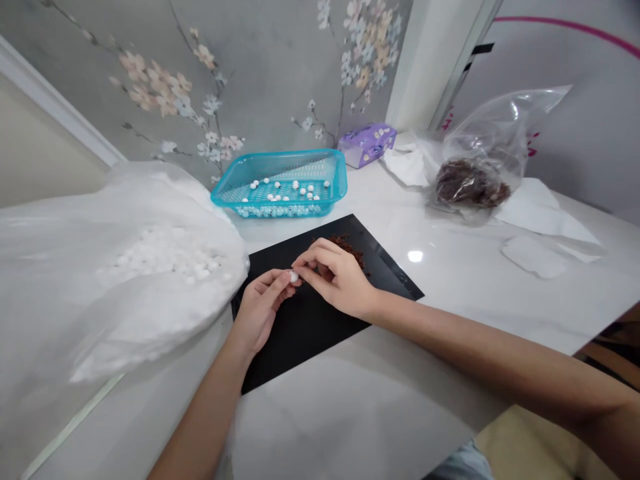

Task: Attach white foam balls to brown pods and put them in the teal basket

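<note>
Between the thumb and fingers of my left hand (263, 303) is a small white ball (294, 276), held above a black mat (300, 340). My right hand (336, 275) has its thumb and forefinger pinched together right beside the ball; whether a tiny piece sits between those fingertips is too small to make out. Behind the right hand, a pile of reddish-brown shreds (353, 250) lies on the mat, partly hidden by the hand.
A blue plastic basket (279, 208) behind the mat holds several white balls. At left lies a large white bag (165, 320) full of similar balls. A purple tissue pack (367, 144), a clear bag of brown material (473, 183) and white paper (550, 213) sit at the back right.
</note>
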The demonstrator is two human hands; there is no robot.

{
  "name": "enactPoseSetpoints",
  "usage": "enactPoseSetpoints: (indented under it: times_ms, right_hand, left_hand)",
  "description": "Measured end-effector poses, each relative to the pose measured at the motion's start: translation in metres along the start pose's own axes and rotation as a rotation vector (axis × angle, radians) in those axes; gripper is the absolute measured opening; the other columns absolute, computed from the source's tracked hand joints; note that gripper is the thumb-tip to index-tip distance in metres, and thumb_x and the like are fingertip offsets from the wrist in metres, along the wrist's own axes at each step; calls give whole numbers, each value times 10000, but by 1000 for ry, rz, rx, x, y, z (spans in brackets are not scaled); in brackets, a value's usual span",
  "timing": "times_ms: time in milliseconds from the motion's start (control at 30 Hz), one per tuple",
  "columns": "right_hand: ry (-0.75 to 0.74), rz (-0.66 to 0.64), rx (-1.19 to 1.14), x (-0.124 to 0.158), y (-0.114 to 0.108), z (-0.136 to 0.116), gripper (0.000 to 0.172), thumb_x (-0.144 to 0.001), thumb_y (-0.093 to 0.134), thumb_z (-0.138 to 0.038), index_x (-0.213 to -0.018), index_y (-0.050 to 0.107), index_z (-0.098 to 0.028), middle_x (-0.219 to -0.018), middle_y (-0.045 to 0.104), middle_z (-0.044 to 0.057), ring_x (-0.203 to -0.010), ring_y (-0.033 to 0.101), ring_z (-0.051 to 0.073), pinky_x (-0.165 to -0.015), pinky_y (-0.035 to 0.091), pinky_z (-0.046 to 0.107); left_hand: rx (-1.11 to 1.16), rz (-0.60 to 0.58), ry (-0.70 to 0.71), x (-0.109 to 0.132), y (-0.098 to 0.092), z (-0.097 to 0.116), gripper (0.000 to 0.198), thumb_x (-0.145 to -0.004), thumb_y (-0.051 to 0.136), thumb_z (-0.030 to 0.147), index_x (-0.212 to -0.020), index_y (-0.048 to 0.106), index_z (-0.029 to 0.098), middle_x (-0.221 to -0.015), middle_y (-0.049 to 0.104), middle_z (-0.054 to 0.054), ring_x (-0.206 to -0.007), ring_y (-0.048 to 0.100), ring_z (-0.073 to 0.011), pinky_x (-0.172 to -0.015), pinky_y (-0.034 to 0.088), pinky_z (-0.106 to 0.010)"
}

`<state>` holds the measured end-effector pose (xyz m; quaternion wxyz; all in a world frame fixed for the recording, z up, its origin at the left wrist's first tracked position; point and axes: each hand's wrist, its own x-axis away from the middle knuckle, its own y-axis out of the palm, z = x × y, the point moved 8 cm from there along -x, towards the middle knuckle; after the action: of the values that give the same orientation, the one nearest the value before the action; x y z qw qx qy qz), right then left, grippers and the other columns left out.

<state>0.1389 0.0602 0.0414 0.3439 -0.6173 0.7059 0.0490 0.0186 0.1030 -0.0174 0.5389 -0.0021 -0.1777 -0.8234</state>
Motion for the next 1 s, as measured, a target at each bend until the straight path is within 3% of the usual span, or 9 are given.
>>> enactPoseSetpoints:
  times_ms: [267, 467, 1000]
  right_hand:
    - [-34, -4, -34, 0, -1, -2, 94, -842, 491, -176, -851, 584, -165, -793, 497, 11, -525, 386, 50, -472, 358, 198]
    - [10, -123, -88, 0, 9, 3, 196, -758, 575, -170, -943, 510, -166, -769, 410, -30, -478, 323, 26, -430, 316, 180]
    - [54, -256, -140, -6, 7, 0, 122, -744, 616, -208, -790, 516, -154, -644, 391, -59, -487, 332, 33, -443, 302, 170]
  left_hand:
    - [14, 7, -29, -1, -1, -3, 137, -667, 726, 273, -689, 708, 140, -702, 660, -15, -610, 549, -62, -614, 450, -141]
    - [66, 46, -33, -2, -5, -3, 151, -630, 751, 274, -686, 710, 140, -702, 671, -17, -647, 579, -79, -655, 465, -158]
    - [-43, -30, -53, -1, -5, -7, 138, -636, 750, 302, -638, 696, 176, -630, 638, 20, -615, 548, -61, -624, 440, -152]
